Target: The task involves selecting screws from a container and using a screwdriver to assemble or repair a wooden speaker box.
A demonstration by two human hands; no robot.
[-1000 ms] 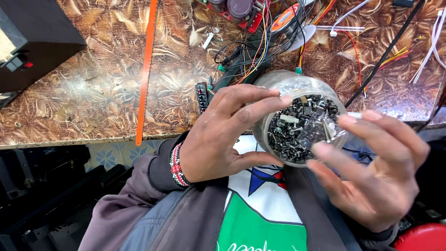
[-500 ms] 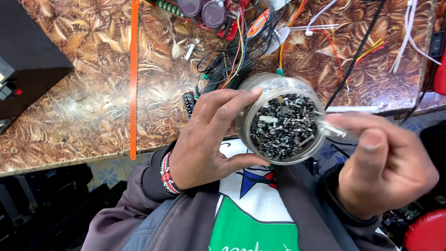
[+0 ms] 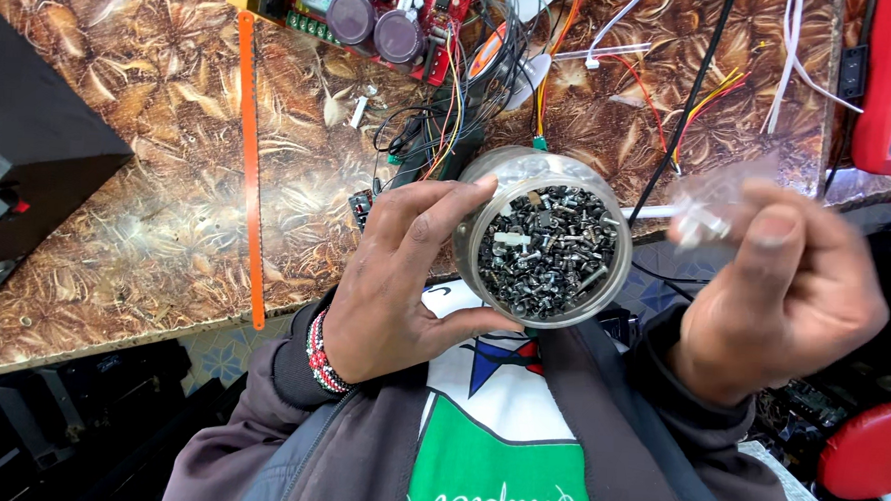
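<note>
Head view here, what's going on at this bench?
A person holds a clear round jar full of small dark screws in the left hand, close to the chest. The right hand is beside the jar's rim, pinching something small and pale that is too blurred to identify. Behind them, the patterned brown bench carries a red circuit board, loose wires, an orange strip and a black box.

The left hand (image 3: 394, 278) grips a clear round plastic jar (image 3: 544, 240) full of small dark metal screws (image 3: 546, 250). Just right of the jar, the blurred right hand (image 3: 779, 295) pinches a small clear plastic piece (image 3: 705, 217). Above the jar lies a red circuit board (image 3: 391, 13).
</note>
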